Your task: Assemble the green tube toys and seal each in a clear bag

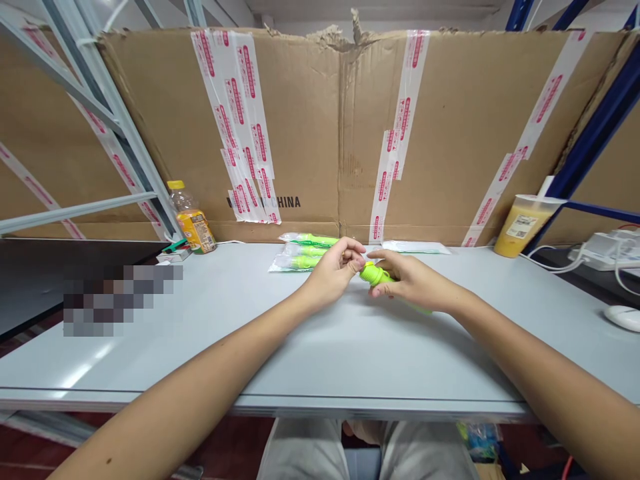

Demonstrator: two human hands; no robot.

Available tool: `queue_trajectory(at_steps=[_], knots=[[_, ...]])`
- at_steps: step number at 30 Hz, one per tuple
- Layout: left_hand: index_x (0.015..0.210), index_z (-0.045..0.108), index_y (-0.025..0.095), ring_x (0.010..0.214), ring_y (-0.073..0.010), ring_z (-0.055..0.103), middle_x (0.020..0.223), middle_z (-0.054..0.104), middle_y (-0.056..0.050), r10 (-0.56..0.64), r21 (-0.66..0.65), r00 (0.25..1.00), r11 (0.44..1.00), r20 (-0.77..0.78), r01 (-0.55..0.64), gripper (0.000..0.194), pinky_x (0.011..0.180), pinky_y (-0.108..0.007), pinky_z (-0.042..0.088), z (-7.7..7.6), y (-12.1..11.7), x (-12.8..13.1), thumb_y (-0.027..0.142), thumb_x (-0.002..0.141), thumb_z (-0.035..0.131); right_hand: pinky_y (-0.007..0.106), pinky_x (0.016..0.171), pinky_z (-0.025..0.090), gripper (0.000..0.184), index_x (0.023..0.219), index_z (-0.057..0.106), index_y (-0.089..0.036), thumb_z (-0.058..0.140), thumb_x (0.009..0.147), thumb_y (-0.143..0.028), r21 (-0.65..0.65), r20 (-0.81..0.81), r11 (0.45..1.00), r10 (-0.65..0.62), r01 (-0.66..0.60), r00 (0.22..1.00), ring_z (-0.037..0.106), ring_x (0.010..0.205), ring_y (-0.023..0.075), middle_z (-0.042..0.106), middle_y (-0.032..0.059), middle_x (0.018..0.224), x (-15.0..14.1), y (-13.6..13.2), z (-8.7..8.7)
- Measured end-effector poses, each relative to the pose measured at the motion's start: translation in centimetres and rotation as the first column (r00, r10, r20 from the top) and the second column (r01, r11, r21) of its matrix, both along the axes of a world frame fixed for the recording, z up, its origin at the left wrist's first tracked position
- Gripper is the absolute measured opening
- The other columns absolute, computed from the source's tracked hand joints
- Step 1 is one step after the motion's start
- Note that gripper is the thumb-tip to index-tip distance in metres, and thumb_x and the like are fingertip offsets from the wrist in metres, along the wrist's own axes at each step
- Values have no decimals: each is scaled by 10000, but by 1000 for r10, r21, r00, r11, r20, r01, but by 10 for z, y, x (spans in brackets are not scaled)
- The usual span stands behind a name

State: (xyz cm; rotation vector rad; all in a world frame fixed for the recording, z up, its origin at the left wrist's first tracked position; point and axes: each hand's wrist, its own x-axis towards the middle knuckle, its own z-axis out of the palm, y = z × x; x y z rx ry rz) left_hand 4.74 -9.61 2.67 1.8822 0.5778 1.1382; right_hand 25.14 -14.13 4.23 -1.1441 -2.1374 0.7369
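In the head view my right hand [413, 280] is closed around a lime-green ribbed tube [374, 274], which lies tilted just above the table. A small yellow piece shows at its upper left end. Beside that end is my left hand [336, 270], thumb and forefinger pinched together; whatever they hold is hidden. Part of the tube's body is covered by my right palm, and a bit of green shows below it. Behind my left hand lie several lime-green items in clear plastic wrappers [293, 262].
The grey table [200, 327] runs up to a taped cardboard wall [310, 120]. A juice bottle [195, 227] stands at back left, a cup with a straw [525, 227] at back right. A flat clear packet [417, 247] lies behind my right hand. A white mouse [623, 317] and cables sit far right.
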Motion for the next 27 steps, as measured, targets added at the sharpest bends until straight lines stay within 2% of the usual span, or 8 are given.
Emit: queue_trajectory(at_steps=[3,6,8,12,15,20,23,27], knots=[[1009,542,192,770,-140,560,811,580,-6,6,-1,1000,1000,-9,-6,355,730,-281,456,1,1,-1,499,864,647,307,690,421,363,1182,629,-211,664,863,-382,70,76,998,-7,2,997,587,751,191,656,19,831,0,1,0],[1003,548,194,747,-136,557,791,580,0,1,-7,1000,1000,-21,-1,356,707,-275,449,2,1,-2,503,860,653,303,681,406,465,1360,535,-256,602,913,-364,69,116,997,21,-29,993,564,677,182,622,-25,707,0,0,0],[993,551,192,727,-131,553,771,577,6,-8,-15,1000,1000,-17,8,367,689,-272,439,2,2,-3,509,849,667,302,685,404,533,1430,477,-271,597,921,-376,120,135,992,10,-27,991,551,679,180,630,-20,738,1,-1,-1],[985,534,185,697,-120,547,751,579,15,-17,-47,1000,999,-1,17,405,670,-268,419,3,5,-3,521,824,693,308,740,413,435,1343,567,-251,596,926,-370,257,171,965,7,-52,985,565,771,191,690,37,935,1,-1,-2],[971,520,180,682,-115,533,741,572,18,-14,-61,1000,998,-6,14,389,660,-265,405,4,5,-3,512,841,675,321,769,419,401,1314,586,-228,581,933,-354,282,162,958,2,-48,987,586,803,204,703,55,969,0,-1,-2],[952,474,190,657,-105,499,748,547,30,33,-74,999,997,10,-32,249,649,-263,387,7,2,0,360,874,638,316,767,424,300,1180,640,-188,559,937,-345,219,6,973,-73,69,997,604,845,204,699,71,1008,-10,-3,-3],[918,439,202,684,-106,494,773,538,28,92,-69,995,994,30,-90,178,661,-259,387,9,-1,2,248,870,605,306,728,422,291,1139,650,-183,574,920,-359,144,-55,976,-156,162,986,602,796,192,694,65,970,-15,-3,-5],[864,395,212,693,-103,482,777,538,30,125,-54,992,991,31,-123,187,669,-253,387,10,-4,4,171,851,577,303,676,415,317,1146,654,-186,566,916,-385,78,-80,968,-231,237,970,575,686,167,681,53,890,-19,-3,-5]])
